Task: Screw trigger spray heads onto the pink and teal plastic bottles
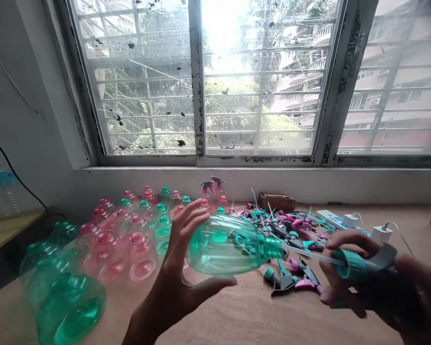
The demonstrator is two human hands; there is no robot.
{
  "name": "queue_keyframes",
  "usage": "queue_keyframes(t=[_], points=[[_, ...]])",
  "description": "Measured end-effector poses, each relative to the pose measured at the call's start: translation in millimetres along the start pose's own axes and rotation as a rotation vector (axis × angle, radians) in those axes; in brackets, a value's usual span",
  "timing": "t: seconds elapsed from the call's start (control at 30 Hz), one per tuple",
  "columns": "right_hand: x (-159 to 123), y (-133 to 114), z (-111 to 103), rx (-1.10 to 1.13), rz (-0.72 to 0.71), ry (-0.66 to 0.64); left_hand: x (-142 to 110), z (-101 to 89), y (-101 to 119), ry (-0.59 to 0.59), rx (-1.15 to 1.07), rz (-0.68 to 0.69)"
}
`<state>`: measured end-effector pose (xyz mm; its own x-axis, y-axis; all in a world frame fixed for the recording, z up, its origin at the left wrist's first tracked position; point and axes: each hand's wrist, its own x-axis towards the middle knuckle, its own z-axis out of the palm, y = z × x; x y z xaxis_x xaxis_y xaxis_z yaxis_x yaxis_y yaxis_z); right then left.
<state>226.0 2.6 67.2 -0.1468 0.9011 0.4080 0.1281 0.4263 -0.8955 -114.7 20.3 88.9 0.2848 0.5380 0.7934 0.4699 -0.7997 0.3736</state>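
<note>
My left hand (181, 268) is wrapped round the base end of a clear green spray bottle (226, 247), which lies sideways in the air with its neck to the right. My right hand (348, 273) grips a black and teal trigger sprayer head (377, 273), partly hidden by the fingers and blurred. From its teal collar a thin white dip tube (309, 254) runs left, its tip at the bottle's mouth. Whether the tip is inside the neck is hard to make out. Below lie loose trigger sprayers (283, 280) in black, teal and pink.
Many open pink bottles (106, 249) and green bottles (72, 306) stand on the left of the wooden table (237, 316). A heap of sprayer heads (294, 223) covers the back right, near a white power strip (332, 219) with plugged-in chargers. Behind runs a windowsill (237, 170).
</note>
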Motion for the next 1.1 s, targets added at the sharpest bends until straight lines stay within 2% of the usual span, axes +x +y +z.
queue_keyframes(t=[0.03, 0.07, 0.17, 0.27, 0.33, 0.43, 0.57, 0.67, 0.73, 0.87, 0.93, 1.0, 1.1], points=[[1.1, -7.9, 11.8, 0.153, 0.036, -0.026, -0.6, 2.0, 2.0, -0.025, 0.003, 0.023], [2.4, -13.9, 22.0, 0.21, 0.047, -0.037, -1.2, 3.9, 4.3, -0.045, 0.007, 0.043], [7.5, -19.8, 40.4, 0.141, 0.059, -0.022, -3.2, 8.2, 11.5, -0.081, 0.033, 0.074], [11.7, -14.3, 45.1, 0.153, 0.1, 0.003, -4.8, 10.0, 15.7, -0.073, 0.093, 0.073], [13.2, -9.8, 45.8, 0.229, 0.129, 0.011, -5.9, 10.6, 15.5, -0.02, 0.133, 0.035], [14.1, -7.2, 48.4, 0.274, 0.093, -0.004, -7.3, 12.4, 12.6, 0.027, 0.143, -0.024], [14.2, -12.0, 56.5, 0.152, 0.057, 0.042, -6.3, 15.8, 10.8, -0.024, 0.168, -0.031], [13.7, -14.7, 62.1, 0.037, -0.026, 0.141, -6.1, 16.4, 11.4, -0.061, 0.141, -0.131], [13.1, -13.4, 64.0, -0.016, -0.114, 0.189, -7.7, 14.0, 11.3, -0.112, 0.087, -0.283], [12.4, -6.7, 63.0, -0.139, -0.239, 0.226, -9.4, 4.3, 12.8, -0.374, -0.103, -0.58], [13.0, -4.1, 61.0, -0.192, -0.282, 0.248, -6.9, 0.7, 14.8, -0.438, -0.155, -0.661], [14.0, -3.3, 58.3, -0.189, -0.291, 0.27, -3.4, -0.2, 15.0, -0.423, -0.167, -0.677], [16.0, -5.2, 53.8, -0.082, -0.209, 0.259, -1.1, 2.0, 7.7, -0.387, -0.163, -0.554]])
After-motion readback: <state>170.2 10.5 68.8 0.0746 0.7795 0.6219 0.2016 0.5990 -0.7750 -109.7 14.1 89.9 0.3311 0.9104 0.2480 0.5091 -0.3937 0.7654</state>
